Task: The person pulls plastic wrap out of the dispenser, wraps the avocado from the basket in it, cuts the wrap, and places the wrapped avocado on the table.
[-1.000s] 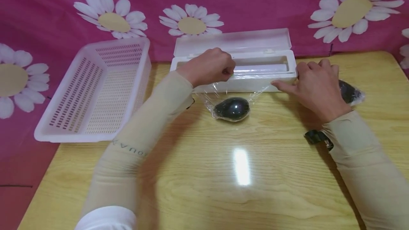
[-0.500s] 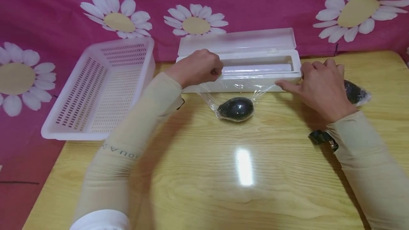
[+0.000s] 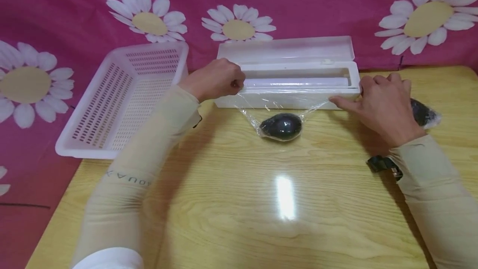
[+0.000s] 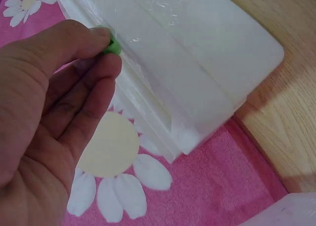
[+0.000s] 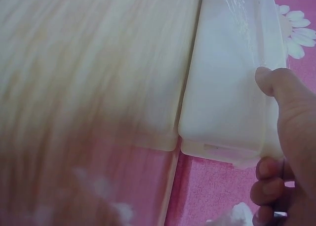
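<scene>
A long white cling film box (image 3: 287, 98) stands at the back of the table, its lid (image 3: 285, 49) raised and a film roll (image 3: 298, 82) inside. Near the box's left end, my left hand (image 3: 214, 80) pinches a small green slider (image 4: 113, 46) on the front edge between thumb and forefinger. My right hand (image 3: 388, 105) grips the right end, thumb on the front and fingers curled at the end. Clear film (image 3: 278, 99) stretches from the front edge down to a dark, glossy, pear-shaped fruit or vegetable (image 3: 281, 126) wrapped in it.
A white slotted plastic basket (image 3: 123, 94) stands to the left, close to my left forearm. Beyond my right hand lies another dark wrapped fruit or vegetable (image 3: 425, 113), partly hidden. A pink cloth with daisies (image 3: 313, 3) hangs behind the wooden table (image 3: 239, 202).
My left hand has slid left along the box's front edge, uncovering more of the roll. The right hand keeps its hold on the end. The head view has shifted slightly.
</scene>
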`<state>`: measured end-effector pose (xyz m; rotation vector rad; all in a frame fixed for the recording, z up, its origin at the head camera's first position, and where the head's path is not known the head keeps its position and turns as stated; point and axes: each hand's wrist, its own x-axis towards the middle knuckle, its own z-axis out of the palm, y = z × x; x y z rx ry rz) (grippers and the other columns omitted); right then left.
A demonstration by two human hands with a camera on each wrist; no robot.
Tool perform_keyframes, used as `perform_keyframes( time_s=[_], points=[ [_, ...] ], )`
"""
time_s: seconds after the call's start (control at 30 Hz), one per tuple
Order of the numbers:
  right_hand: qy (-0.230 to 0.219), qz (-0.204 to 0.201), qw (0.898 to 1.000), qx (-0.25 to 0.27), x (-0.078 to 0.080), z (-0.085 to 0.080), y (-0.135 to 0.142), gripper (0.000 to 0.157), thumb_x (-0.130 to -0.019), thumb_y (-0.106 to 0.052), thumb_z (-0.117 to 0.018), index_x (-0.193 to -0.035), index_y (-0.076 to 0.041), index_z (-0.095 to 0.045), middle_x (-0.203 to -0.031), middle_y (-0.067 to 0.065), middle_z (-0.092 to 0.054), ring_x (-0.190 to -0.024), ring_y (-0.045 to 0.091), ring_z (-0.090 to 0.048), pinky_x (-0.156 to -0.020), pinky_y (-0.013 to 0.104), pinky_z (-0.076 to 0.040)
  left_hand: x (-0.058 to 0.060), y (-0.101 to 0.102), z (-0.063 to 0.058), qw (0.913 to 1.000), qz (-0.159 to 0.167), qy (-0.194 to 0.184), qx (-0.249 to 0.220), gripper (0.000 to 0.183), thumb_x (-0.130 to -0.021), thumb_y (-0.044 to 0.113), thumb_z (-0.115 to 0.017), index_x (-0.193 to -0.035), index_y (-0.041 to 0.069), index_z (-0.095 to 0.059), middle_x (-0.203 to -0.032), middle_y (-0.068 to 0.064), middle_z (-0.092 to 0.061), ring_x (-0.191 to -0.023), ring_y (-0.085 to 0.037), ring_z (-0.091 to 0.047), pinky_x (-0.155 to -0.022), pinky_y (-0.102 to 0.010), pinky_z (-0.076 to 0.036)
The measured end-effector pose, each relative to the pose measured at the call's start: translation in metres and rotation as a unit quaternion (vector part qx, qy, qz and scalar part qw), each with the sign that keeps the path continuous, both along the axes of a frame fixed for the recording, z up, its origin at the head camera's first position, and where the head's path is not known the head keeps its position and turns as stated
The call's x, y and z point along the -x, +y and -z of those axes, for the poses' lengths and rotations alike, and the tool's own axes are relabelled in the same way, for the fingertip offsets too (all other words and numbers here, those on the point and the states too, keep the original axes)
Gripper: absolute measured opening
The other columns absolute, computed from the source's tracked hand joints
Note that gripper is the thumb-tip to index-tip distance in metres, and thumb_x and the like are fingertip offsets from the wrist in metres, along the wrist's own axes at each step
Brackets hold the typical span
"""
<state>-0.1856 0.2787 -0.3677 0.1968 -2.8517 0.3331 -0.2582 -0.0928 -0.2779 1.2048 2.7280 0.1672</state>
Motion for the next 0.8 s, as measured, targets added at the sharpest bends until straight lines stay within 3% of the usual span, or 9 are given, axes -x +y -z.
perform_keyframes(
  time_s=[0.57,0.8],
  points=[
    [0.007,-0.001,1.0,-0.002,0.001,0.002,0.003,0.068,-0.084,-0.063,-0.073,-0.079,0.002,-0.056,-0.075,0.026,-0.058,-0.076,0.042,-0.042,-0.064,0.046,-0.023,0.004,-0.033,-0.004,0.9996,-0.028,-0.007,0.004,0.014,-0.09,-0.004,-0.061,-0.085,0.003,-0.072,-0.081,-0.009,-0.065,-0.078,-0.02,-0.054,-0.075,-0.032,-0.045],
    [0.02,-0.009,1.0,-0.001,0.001,0.003,0.002,0.068,-0.084,-0.062,-0.075,-0.079,0.003,-0.056,-0.072,0.025,-0.056,-0.074,0.041,-0.04,-0.064,0.044,-0.021,0.003,-0.042,-0.005,0.9995,-0.031,-0.001,0.008,0.018,-0.087,-0.006,-0.059,-0.074,0.005,-0.065,-0.073,-0.004,-0.054,-0.075,-0.019,-0.048,-0.071,-0.031,-0.039]
  ],
)
